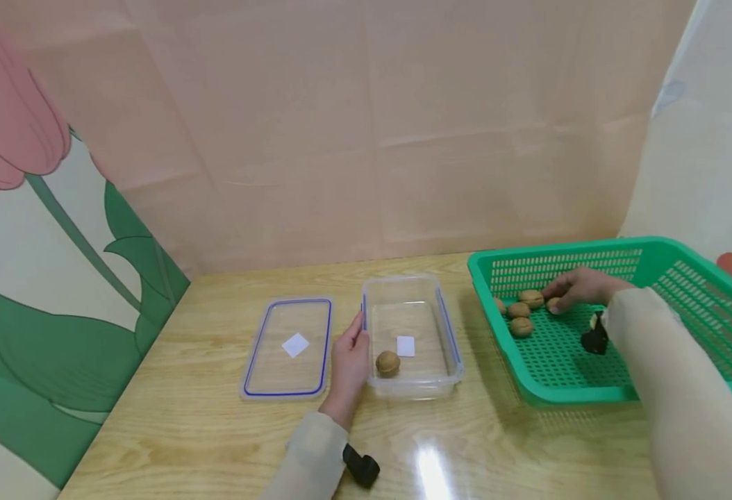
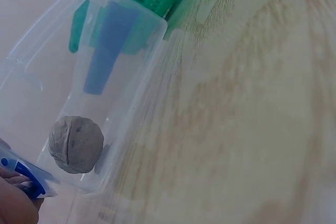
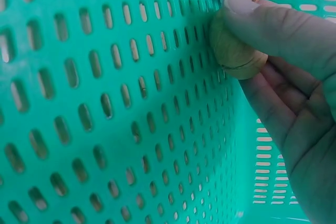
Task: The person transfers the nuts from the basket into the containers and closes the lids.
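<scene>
My right hand [image 1: 581, 286] reaches into the green basket [image 1: 510, 361] and pinches a walnut [image 3: 233, 51] between thumb and fingers. Several other walnuts [image 1: 520, 326] lie close by at the basket's left end; one touches or nearly touches the pinched one in the right wrist view. At the left side of a clear plastic container [image 1: 428, 380], my left hand [image 1: 348, 361] holds the wall by its blue-edged side, its fingers partly hidden. One walnut [image 1: 387, 363] sits in the container's near left corner, also seen as a greyish walnut [image 2: 76, 144] in the left wrist view.
A clear lid with a blue seal [image 1: 287, 384] lies flat left of the container, bearing a white paper square [image 1: 295, 345]. Another white square [image 1: 405, 346] shows at the container's bottom. Behind the wooden table [image 1: 172, 410] hangs a pinkish sheet [image 1: 291, 139].
</scene>
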Motion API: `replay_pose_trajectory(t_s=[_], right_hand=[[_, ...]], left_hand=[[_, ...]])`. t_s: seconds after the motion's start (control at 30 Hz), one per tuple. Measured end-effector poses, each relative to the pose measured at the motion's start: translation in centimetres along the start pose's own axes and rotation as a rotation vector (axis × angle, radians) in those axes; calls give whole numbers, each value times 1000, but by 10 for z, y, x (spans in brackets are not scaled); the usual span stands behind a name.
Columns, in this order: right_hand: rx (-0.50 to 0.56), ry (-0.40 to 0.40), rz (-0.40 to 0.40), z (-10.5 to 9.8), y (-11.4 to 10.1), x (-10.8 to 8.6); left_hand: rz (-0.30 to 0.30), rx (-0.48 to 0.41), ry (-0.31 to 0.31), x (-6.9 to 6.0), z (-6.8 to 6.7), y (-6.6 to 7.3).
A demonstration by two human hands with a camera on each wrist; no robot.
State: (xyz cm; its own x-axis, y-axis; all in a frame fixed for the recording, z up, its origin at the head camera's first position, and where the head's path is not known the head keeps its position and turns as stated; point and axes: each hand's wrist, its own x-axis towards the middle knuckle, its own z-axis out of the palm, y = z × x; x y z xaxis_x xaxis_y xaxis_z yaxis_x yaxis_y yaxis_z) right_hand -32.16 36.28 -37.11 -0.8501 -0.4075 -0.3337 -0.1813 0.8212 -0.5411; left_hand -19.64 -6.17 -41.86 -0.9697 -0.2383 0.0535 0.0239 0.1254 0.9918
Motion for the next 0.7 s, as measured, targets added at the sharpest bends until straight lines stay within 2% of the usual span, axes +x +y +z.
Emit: replay_pose_trajectory(t_s=[0.17, 0.33, 0.53, 0.7], right_hand=[[3, 2, -10, 1, 1, -3], [6, 51, -7, -2, 1, -7], [59, 72, 22, -8, 2, -11], [106, 117, 6, -8, 2, -15]], left_hand=[[21, 14, 7, -1, 0, 0], [7, 1, 12, -2, 0, -1], [9, -10, 8, 0, 0, 0], [7, -6, 6, 0, 0, 0]])
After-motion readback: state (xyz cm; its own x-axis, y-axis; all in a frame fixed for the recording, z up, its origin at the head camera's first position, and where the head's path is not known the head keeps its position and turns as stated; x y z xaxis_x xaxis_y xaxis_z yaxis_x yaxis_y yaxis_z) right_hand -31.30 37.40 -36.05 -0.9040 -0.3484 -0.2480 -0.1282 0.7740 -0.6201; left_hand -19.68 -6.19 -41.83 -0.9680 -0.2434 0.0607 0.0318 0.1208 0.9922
